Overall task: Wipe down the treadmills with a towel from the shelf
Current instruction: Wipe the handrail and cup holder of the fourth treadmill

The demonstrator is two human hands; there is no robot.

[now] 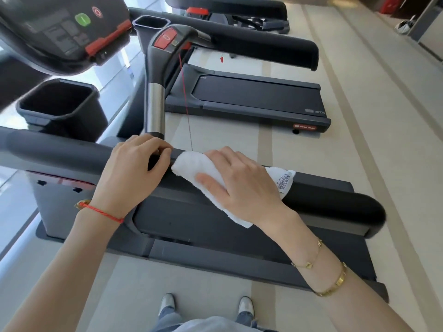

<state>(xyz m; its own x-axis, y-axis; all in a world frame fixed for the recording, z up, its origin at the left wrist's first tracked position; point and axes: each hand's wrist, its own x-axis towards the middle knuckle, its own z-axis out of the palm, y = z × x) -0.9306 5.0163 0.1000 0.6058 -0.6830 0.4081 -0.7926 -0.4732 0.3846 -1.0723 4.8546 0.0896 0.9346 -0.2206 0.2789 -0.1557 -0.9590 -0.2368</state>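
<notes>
White terry, the towel (pixel 211 185) drapes over the black rail (pixel 323 200) of the near treadmill (pixel 215 250), its long axis crossing the rail from upper left to lower right; one end hangs toward the person, and a printed label sticks out on the far side. The right hand (pixel 242 185) lies on top, fingers curled over the cloth and thumb pressed on it, wrapping it round the rail. Just left of the towel, the left hand (pixel 134 171) grips the same rail, fingers curled over it. A red cord (pixel 185 97) hangs from the upright handle (pixel 155 92) behind. A second treadmill (pixel 259 97) stands beyond on the pale floor (pixel 359 104).
</notes>
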